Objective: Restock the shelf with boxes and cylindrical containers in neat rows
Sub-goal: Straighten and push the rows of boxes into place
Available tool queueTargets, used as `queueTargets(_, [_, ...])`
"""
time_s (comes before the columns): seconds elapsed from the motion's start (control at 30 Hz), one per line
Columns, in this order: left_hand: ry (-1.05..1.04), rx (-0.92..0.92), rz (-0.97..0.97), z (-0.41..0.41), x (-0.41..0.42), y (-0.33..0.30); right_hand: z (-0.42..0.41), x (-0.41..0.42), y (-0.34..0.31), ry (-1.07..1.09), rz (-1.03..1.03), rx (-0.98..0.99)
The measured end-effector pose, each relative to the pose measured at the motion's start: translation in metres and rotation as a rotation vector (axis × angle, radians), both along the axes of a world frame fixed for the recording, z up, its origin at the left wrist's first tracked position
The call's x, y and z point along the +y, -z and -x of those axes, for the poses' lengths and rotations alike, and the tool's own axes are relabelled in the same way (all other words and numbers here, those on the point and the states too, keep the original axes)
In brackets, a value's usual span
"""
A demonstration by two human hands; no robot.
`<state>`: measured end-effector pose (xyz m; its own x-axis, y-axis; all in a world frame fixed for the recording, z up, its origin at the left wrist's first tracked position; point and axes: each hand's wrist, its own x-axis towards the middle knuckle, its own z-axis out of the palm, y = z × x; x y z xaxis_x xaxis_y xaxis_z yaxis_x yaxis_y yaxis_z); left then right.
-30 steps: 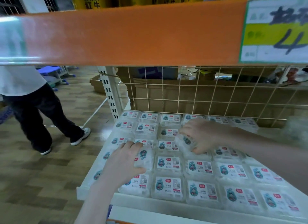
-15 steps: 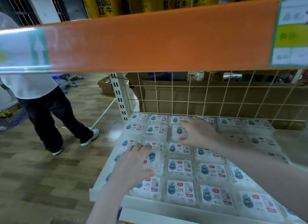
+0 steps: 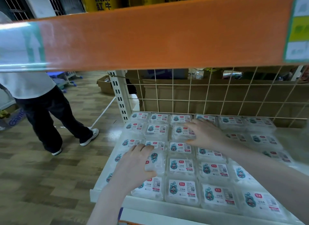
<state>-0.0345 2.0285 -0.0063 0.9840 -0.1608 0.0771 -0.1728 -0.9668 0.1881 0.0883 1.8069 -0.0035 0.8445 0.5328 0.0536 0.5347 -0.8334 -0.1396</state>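
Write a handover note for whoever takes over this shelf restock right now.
Left hand: grips a clear box lying askew in the second column, third row from the front.
Right hand: grips a box in the second row from the back, third column.
Shelf: labelled boxes lie flat in rows across it.
Done: most rows look neat.
Left: square these two boxes; the blurred right end is unchecked.
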Motion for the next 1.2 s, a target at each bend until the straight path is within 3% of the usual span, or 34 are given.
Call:
queueTargets(0.3, [0.004, 0.019, -0.020, 0.002, 0.003, 0.001, 0.004, 0.002, 0.004, 0.033, -0.134, 0.032])
queueTargets(0.67, [0.031, 0.014, -0.020, 0.003, 0.004, -0.002, 0.012, -0.001, 0.008, 0.047, -0.092, -0.075])
queueTargets(1.2, [-0.043, -0.017, -0.139, -0.021, -0.071, -0.005, 0.038, -0.107, 0.010, 0.322, -0.077, -0.034])
